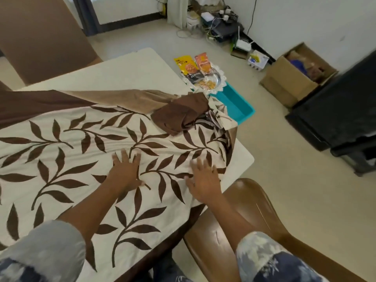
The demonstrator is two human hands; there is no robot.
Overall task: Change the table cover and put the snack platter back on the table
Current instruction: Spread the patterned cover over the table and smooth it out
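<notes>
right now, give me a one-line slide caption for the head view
Left hand and right hand flat on the leaf-print cover; snack platter sits on a teal bin beside the table.

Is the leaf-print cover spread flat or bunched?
Partly spread: the cover is flat under the left hand and right hand; its far end is heaped.

Pale floor (284, 159); white wall (305, 21); possibly black cabinet (341, 110).
</notes>
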